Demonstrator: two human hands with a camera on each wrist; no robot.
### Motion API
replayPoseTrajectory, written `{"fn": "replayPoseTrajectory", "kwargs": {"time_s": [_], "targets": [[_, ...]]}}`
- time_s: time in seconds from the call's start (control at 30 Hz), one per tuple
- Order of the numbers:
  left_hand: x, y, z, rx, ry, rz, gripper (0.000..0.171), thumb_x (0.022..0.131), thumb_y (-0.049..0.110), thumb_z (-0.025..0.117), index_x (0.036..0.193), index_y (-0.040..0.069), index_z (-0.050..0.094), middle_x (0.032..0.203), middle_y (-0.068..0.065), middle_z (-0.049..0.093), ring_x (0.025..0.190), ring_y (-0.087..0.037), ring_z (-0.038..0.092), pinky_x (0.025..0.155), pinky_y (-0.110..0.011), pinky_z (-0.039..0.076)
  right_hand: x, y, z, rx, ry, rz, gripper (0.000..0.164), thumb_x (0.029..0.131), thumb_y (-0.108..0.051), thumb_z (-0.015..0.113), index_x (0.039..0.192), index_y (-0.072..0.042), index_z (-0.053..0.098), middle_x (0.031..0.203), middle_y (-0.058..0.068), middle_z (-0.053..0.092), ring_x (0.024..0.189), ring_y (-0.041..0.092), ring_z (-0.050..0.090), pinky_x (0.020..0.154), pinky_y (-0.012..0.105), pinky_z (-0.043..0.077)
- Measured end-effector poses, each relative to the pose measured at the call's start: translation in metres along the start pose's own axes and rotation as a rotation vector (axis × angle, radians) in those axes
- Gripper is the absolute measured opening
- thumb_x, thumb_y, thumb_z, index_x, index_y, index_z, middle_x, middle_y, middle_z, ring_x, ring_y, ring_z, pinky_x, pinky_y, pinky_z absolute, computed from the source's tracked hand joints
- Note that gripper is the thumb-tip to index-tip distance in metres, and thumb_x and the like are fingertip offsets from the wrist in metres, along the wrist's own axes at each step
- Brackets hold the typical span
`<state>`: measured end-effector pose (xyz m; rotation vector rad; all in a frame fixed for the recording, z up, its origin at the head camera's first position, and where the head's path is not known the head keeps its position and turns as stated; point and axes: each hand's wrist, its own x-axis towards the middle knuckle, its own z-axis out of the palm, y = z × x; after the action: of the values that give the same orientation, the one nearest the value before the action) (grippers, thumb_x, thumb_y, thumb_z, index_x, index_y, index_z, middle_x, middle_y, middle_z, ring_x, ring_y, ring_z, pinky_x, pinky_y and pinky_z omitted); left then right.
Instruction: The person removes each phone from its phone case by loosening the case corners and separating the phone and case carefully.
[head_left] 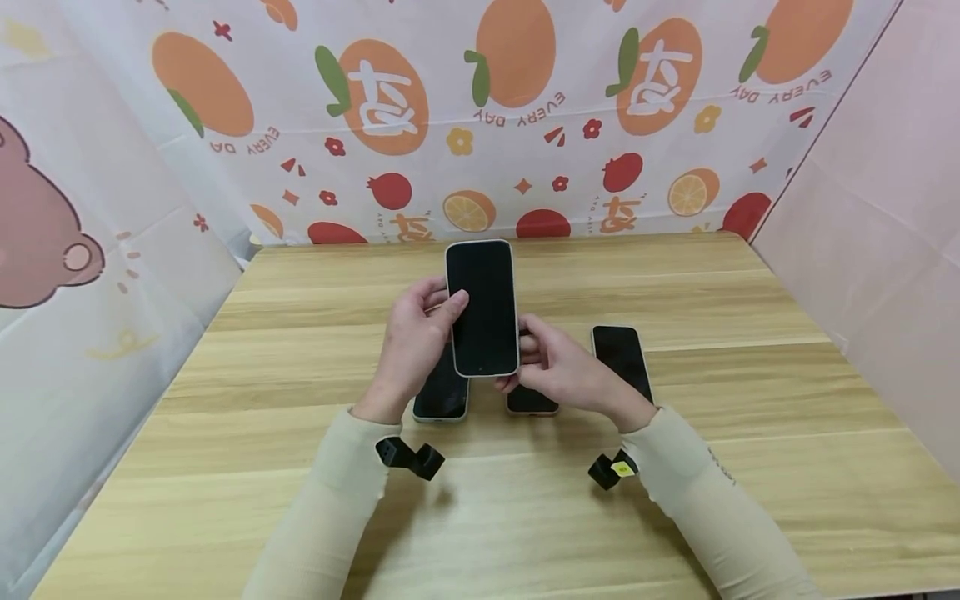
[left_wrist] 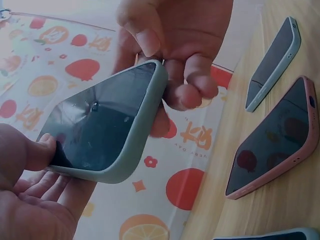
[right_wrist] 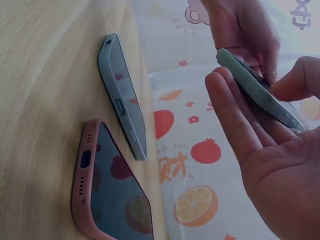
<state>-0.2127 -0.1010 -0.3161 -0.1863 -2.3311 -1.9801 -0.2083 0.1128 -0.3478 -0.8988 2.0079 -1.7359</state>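
Note:
A phone with a black screen and a pale green case (head_left: 486,325) is held up above the table, screen toward me. My left hand (head_left: 411,350) grips its left side, thumb over the screen and fingers behind. At the lower right edge is my right hand (head_left: 566,367). In the right wrist view, that hand's fingers (right_wrist: 232,117) stretch out beside and under the phone, with the thumb just over its edge; firm contact cannot be made out. Below lie a pale-cased phone (head_left: 441,393) and a pink-cased phone (head_left: 532,402), both partly hidden.
Another pale-cased phone (head_left: 618,354) lies to the right, partly behind the right forearm. The phones rest on a wooden table (head_left: 300,333). A fruit-printed cloth (head_left: 450,175) hangs along its back edge. Each sleeve cuff carries a small black camera.

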Motion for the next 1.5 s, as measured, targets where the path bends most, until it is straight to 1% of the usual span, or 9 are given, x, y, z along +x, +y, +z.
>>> {"fn": "replayPoseTrajectory", "kwargs": {"time_s": [0.13,0.37,0.67,0.8,0.93,1.03,1.2,1.3,1.5], "targets": [[0.000,0.002,-0.002,0.003,0.010,0.012,0.035,0.099,0.024,0.061,0.131,0.010,0.057,0.120,-0.009,0.070,0.095,-0.018,0.072,0.078,-0.026,0.060,0.002,-0.001,0.001,-0.006,0.006,0.011,0.049,0.096,0.004,0.052,0.142,-0.005,0.036,0.115,0.022,0.069,0.091,0.041,0.070,0.086,0.051,0.057],[0.003,0.000,-0.001,-0.007,-0.005,0.016,0.033,0.100,0.020,0.059,0.130,0.006,0.057,0.119,-0.015,0.069,0.089,-0.014,0.070,0.073,-0.025,0.060,0.002,-0.002,0.001,-0.005,0.020,0.007,0.051,0.094,0.006,0.051,0.142,-0.006,0.037,0.115,0.020,0.070,0.088,0.037,0.071,0.083,0.040,0.060],[0.005,-0.006,-0.003,-0.108,-0.061,-0.018,0.028,0.102,0.013,0.054,0.127,0.002,0.056,0.118,-0.019,0.069,0.084,-0.013,0.070,0.072,-0.030,0.061,0.001,0.002,0.003,0.017,-0.001,-0.041,0.048,0.093,0.010,0.050,0.138,-0.002,0.039,0.115,0.025,0.069,0.086,0.042,0.069,0.082,0.043,0.060],[0.005,-0.008,-0.004,-0.156,-0.073,-0.048,0.027,0.102,0.013,0.054,0.127,0.000,0.056,0.113,-0.012,0.071,0.084,-0.010,0.069,0.073,-0.029,0.061,-0.001,0.005,0.004,0.016,-0.006,-0.061,0.044,0.093,0.009,0.050,0.135,-0.001,0.041,0.113,0.024,0.069,0.086,0.040,0.070,0.082,0.043,0.060],[0.005,-0.007,-0.005,-0.177,-0.085,-0.062,0.028,0.102,0.013,0.054,0.126,0.000,0.056,0.109,-0.005,0.072,0.086,-0.010,0.069,0.075,-0.030,0.061,-0.002,0.006,0.003,0.028,-0.013,-0.084,0.044,0.094,0.010,0.048,0.135,-0.003,0.041,0.112,0.022,0.070,0.085,0.044,0.068,0.081,0.045,0.060],[0.004,-0.007,-0.005,-0.176,-0.096,-0.066,0.029,0.102,0.014,0.054,0.127,0.000,0.056,0.113,-0.009,0.071,0.088,-0.012,0.069,0.077,-0.032,0.061,-0.003,0.007,0.002,0.037,-0.026,-0.095,0.046,0.093,0.010,0.047,0.136,-0.003,0.040,0.110,0.024,0.070,0.085,0.048,0.067,0.081,0.047,0.060],[0.004,-0.009,-0.006,-0.149,-0.070,-0.075,0.034,0.101,0.016,0.057,0.132,0.003,0.055,0.124,-0.017,0.067,0.089,-0.011,0.070,0.077,-0.030,0.061,-0.003,0.006,0.001,-0.014,-0.038,-0.055,0.048,0.092,0.010,0.045,0.138,-0.003,0.037,0.115,0.023,0.068,0.088,0.042,0.066,0.081,0.047,0.059],[0.004,-0.011,-0.006,-0.150,-0.044,-0.086,0.036,0.099,0.018,0.060,0.132,0.004,0.056,0.125,-0.017,0.067,0.087,-0.011,0.071,0.075,-0.030,0.061,-0.003,0.003,0.000,-0.105,0.027,-0.026,0.049,0.092,0.008,0.046,0.138,-0.005,0.038,0.122,0.018,0.063,0.093,0.038,0.063,0.081,0.041,0.059],[0.004,-0.015,-0.004,-0.116,0.014,-0.088,0.033,0.096,0.022,0.065,0.123,0.005,0.059,0.112,-0.010,0.068,0.085,-0.011,0.067,0.069,-0.028,0.060,-0.001,-0.003,-0.001,-0.304,0.340,-0.109,0.039,0.095,0.003,0.049,0.134,-0.005,0.048,0.116,0.015,0.058,0.094,0.026,0.060,0.077,0.023,0.054]]}}
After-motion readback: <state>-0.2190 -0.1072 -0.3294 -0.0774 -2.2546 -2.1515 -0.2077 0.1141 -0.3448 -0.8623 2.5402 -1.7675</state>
